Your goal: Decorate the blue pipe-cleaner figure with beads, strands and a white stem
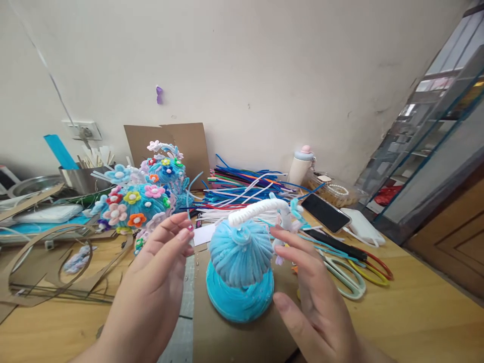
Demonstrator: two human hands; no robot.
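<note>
My left hand [162,269] is closed in a pinch, with a thin light blue pipe cleaner [188,196] rising from the fingertips. A small pinkish-red spot shows at that pinch, too small to name. Between my hands stands a craft piece with a pleated light blue fuzzy dome [242,259] on a brighter blue round base [240,302]. From its top a white coiled stem [259,209] arches to the right, with small pale flowers [283,222] at its far end. My right hand [315,292] is open beside the dome, fingers apart; whether a fingertip touches it I cannot tell.
Two blue pieces covered in colourful fuzzy flowers [138,204] stand at the left. Behind lies a pile of pipe cleaners [242,186]. A phone [325,212], scissors [348,282] and a bottle [300,166] are on the right. Cut cardboard [22,267] lies at far left.
</note>
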